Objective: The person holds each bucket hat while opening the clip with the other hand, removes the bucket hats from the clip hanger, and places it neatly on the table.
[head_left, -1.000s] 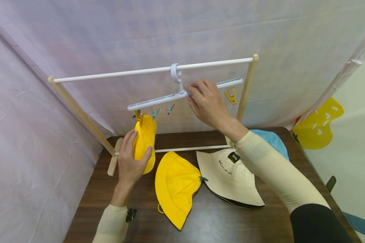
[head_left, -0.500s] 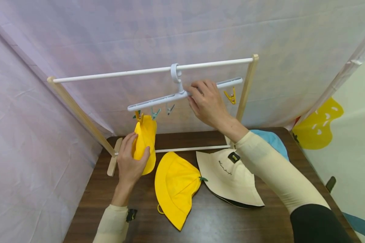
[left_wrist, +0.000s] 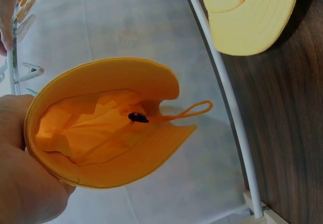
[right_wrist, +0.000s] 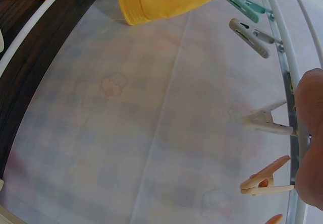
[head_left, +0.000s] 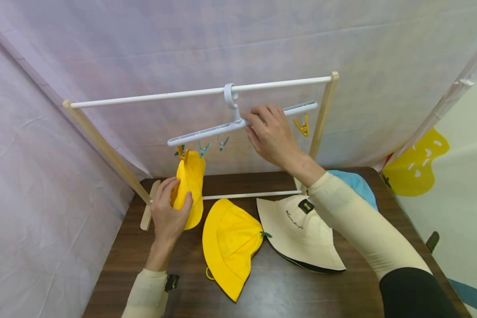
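Note:
A yellow bucket hat (head_left: pixel 192 185) hangs from an orange clothespin (head_left: pixel 183 153) at the left end of a white clip hanger (head_left: pixel 206 133). My left hand (head_left: pixel 170 216) holds this hat from the near side, thumb on its right and fingers on its left. The left wrist view looks into the hat's opening (left_wrist: pixel 101 128), with a cord loop at its edge; the left hand is partly hidden behind the brim. My right hand (head_left: pixel 272 134) grips the hanger's bar just right of its hook (head_left: pixel 229 96), fingers over the top.
A wood-ended rack with a white rod (head_left: pixel 151 96) carries the hanger. More clothespins hang along it, one yellow (head_left: pixel 302 125). On the dark table (head_left: pixel 286 296) lie another yellow hat (head_left: pixel 232 247), a cream hat (head_left: pixel 302 234) and a light blue hat (head_left: pixel 353 187).
My left hand has slid slightly down and left along the hanging hat. The right hand and hanger have stayed in place.

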`<state>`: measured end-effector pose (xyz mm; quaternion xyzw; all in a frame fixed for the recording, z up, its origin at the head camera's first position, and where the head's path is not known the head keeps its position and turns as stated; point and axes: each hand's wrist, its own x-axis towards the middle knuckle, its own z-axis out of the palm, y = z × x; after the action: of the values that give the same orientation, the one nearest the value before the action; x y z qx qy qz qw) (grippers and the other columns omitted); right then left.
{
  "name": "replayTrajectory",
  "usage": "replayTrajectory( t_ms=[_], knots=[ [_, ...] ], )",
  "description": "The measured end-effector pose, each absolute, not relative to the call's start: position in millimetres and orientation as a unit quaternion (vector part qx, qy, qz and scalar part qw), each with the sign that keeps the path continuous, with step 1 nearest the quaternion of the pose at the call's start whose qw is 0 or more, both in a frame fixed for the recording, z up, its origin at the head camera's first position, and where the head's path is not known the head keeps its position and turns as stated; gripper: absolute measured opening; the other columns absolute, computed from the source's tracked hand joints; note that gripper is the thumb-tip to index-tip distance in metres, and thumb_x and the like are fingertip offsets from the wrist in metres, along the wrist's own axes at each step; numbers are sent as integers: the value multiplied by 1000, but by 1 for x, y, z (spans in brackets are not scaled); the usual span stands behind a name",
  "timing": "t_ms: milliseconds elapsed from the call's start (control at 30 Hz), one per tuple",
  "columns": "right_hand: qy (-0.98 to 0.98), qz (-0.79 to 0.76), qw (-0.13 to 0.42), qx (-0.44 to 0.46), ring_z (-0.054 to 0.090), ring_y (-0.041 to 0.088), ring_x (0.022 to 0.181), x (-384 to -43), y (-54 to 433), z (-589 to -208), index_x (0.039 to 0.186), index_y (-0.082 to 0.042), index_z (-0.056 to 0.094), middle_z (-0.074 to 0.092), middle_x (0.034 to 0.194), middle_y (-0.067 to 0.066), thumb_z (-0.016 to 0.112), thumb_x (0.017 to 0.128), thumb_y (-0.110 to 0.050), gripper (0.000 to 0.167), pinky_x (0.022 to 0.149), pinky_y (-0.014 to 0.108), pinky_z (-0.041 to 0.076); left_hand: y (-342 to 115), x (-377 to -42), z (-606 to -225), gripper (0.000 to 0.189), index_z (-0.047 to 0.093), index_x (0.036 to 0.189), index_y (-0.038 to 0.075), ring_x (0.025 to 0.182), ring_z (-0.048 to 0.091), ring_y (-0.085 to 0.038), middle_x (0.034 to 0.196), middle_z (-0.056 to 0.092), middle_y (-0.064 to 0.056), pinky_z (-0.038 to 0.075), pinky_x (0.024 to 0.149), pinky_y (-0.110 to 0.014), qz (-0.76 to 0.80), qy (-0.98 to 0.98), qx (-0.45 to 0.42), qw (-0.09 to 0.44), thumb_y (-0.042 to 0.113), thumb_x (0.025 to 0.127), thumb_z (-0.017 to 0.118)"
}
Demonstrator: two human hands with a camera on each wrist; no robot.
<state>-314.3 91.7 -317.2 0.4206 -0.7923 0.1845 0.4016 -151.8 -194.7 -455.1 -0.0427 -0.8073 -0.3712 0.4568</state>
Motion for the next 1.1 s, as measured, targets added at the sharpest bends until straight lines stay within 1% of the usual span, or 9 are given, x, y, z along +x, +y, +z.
replayTrajectory(
  t_ms=[100,267,367,433,567,633,833,1000,1100],
  knots=[
    [-791,184,404,421,64,43,113,-315,91,-317,132,3,76,74,124,23,68,110,-12,27,100,55,52,-194,-151,-455,37,79,124,-7,113,77,-43,132,77,-25,67,93,-49,-372,-808,-38,456,3,89,87],
    [-790,185,407,420,64,43,112,-315,91,-317,130,4,76,74,124,23,69,109,-11,27,100,55,52,-193,-151,-456,32,81,119,-7,107,79,-43,125,80,-25,68,83,-57,-372,-805,-40,461,2,89,86],
    [-791,185,406,419,64,43,113,-315,92,-317,130,4,76,74,124,23,69,109,-11,27,102,55,52,-193,-151,-457,29,82,116,-7,104,80,-43,122,81,-26,69,81,-59,-371,-803,-42,464,1,89,86],
    [-793,183,405,416,64,43,114,-315,92,-317,130,4,76,74,125,23,70,109,-12,27,102,55,53,-193,-152,-457,27,82,115,-7,101,81,-43,120,82,-25,70,81,-54,-368,-804,-42,465,2,89,86],
    [-798,176,404,412,64,42,114,-314,93,-317,130,4,76,74,126,23,70,109,-13,27,102,54,54,-194,-152,-459,24,84,112,-6,96,82,-41,115,83,-24,67,84,-26,-365,-805,-43,466,2,90,85],
    [-799,172,403,411,64,42,115,-314,93,-317,131,4,76,74,126,23,70,109,-14,28,101,53,54,-194,-152,-459,22,84,110,-5,93,82,-40,113,84,-24,64,84,-17,-365,-803,-46,468,2,90,86],
    [-799,163,406,413,65,43,116,-315,94,-318,132,4,75,74,127,24,69,108,-16,32,104,54,54,-195,-152,-459,13,84,103,-5,87,82,-38,106,85,-22,64,79,-20,-361,-802,-56,471,0,91,85],
    [-795,165,406,420,63,43,116,-317,95,-319,133,5,74,73,128,25,69,107,-18,35,104,55,53,-195,-152,-459,7,83,98,-5,84,82,-38,103,85,-23,53,86,-5,-363,-800,-62,473,-2,92,83],
    [-792,170,407,423,63,44,117,-318,96,-320,134,6,73,72,129,26,69,106,-17,36,105,56,53,-195,-152,-459,7,83,98,-5,82,81,-40,101,85,-24,49,88,-1,-365,-798,-63,475,-3,91,82]
  ],
)
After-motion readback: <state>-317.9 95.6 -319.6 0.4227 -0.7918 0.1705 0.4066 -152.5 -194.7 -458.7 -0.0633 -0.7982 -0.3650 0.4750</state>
